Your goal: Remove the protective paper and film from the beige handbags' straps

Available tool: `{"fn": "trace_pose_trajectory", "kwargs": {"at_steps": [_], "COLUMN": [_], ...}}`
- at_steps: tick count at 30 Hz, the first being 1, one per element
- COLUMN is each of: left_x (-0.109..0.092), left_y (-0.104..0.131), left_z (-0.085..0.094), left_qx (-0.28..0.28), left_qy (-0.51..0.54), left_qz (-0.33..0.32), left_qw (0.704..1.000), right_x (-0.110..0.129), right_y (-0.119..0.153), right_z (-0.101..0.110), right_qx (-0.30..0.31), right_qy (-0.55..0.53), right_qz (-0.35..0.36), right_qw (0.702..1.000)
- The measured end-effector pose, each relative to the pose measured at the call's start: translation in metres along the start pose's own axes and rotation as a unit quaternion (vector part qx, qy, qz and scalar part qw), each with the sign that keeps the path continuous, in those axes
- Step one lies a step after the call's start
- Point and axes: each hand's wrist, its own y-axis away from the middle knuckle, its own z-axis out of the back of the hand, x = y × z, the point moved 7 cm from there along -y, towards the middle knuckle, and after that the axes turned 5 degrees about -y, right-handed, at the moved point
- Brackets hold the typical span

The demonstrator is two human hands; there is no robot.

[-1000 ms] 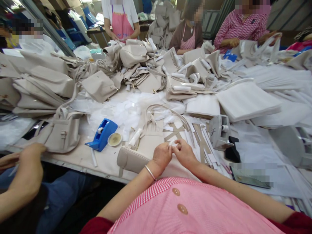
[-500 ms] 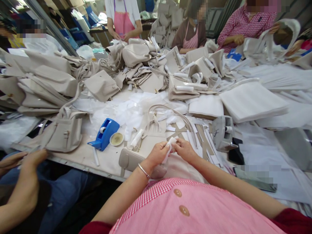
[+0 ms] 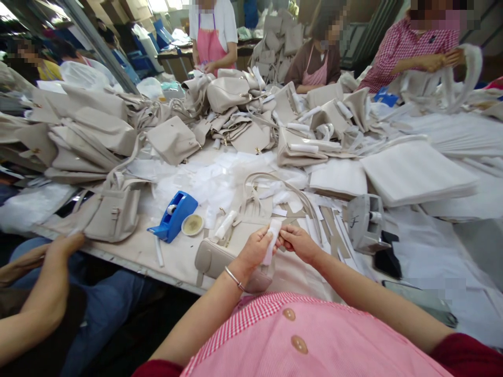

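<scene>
A narrow strip of white foam-like sheet (image 3: 271,246) is held upright in my left hand (image 3: 254,248), thumb pressed on its face. My right hand (image 3: 298,243) is closed in a pinch at the strip's right edge, its fingertips touching those of the left. Beneath and behind my hands lies a beige handbag (image 3: 214,256) with its thin strap (image 3: 293,183) looped on the table. A white wrapped piece (image 3: 226,225) sits on the bag's upper part, left of my hands.
Left of the bag are a blue tape dispenser (image 3: 175,214) and a small round dish (image 3: 192,225). A grey tape dispenser (image 3: 365,222) and a phone (image 3: 420,301) lie to the right. Beige bags (image 3: 228,91) and white sheets (image 3: 418,167) are heaped behind. Co-workers sit around the table.
The white strip, earlier crumpled between both hands, now stands flatter and straighter in my left hand. My right fingers have moved slightly down along its edge. The view has shifted a little.
</scene>
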Motion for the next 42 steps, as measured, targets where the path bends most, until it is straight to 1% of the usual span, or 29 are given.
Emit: {"fn": "trace_pose_trajectory", "kwargs": {"at_steps": [3,6,8,10,13,15,17,19,21,24,27,29,33,35,38,40,42], "left_x": [0.0,0.0,-0.001,-0.003,-0.005,-0.003,0.001,0.006,0.008,0.006,0.005,0.007,0.007,0.003,-0.004,-0.006,-0.005], "left_y": [0.0,-0.002,-0.002,-0.002,0.0,0.002,0.004,0.005,0.006,0.006,0.007,0.006,0.006,0.008,0.014,0.019,0.021], "left_z": [-0.004,-0.009,-0.008,-0.004,0.005,0.009,0.008,0.007,0.007,0.004,0.001,0.001,0.001,0.0,-0.003,-0.003,-0.002], "left_qx": [0.003,0.018,0.031,0.056,0.095,0.117,0.138,0.135,0.111,0.082,0.074,0.066,0.042,0.051,0.096,0.121,0.115], "left_qy": [-0.026,-0.044,-0.077,-0.155,-0.257,-0.274,-0.287,-0.305,-0.329,-0.354,-0.366,-0.378,-0.411,-0.416,-0.388,-0.355,-0.365], "left_qz": [-0.005,0.005,0.014,0.022,0.043,0.056,0.071,0.085,0.086,0.071,0.06,0.055,0.033,0.019,0.001,0.011,0.029], "left_qw": [1.0,0.999,0.996,0.986,0.961,0.953,0.945,0.939,0.934,0.929,0.926,0.922,0.91,0.908,0.917,0.927,0.923], "right_x": [-0.004,-0.007,-0.006,-0.005,-0.007,-0.011,-0.015,-0.018,-0.021,-0.024,-0.029,-0.031,-0.037,-0.038,-0.039,-0.039,-0.039], "right_y": [0.002,0.0,-0.002,-0.002,0.001,0.003,0.003,0.004,0.006,0.012,0.018,0.019,0.016,0.015,0.015,0.015,0.015], "right_z": [-0.002,0.001,0.007,0.014,0.023,0.024,0.024,0.023,0.023,0.021,0.013,0.009,0.005,0.005,0.006,0.007,0.006], "right_qx": [0.012,-0.004,-0.018,-0.029,-0.036,-0.036,-0.035,-0.031,-0.024,0.007,0.034,0.022,-0.035,-0.055,-0.069,-0.071,-0.074], "right_qy": [-0.019,-0.026,-0.034,-0.048,-0.069,-0.078,-0.085,-0.088,-0.085,-0.065,-0.037,-0.025,-0.007,-0.003,0.001,0.004,0.009], "right_qz": [-0.017,-0.025,-0.016,-0.001,0.009,0.009,0.009,0.007,0.004,-0.013,-0.026,-0.021,-0.004,0.002,0.011,0.018,0.025], "right_qw": [1.0,0.999,0.999,0.998,0.997,0.996,0.996,0.996,0.996,0.998,0.998,0.999,0.999,0.998,0.998,0.997,0.997]}}
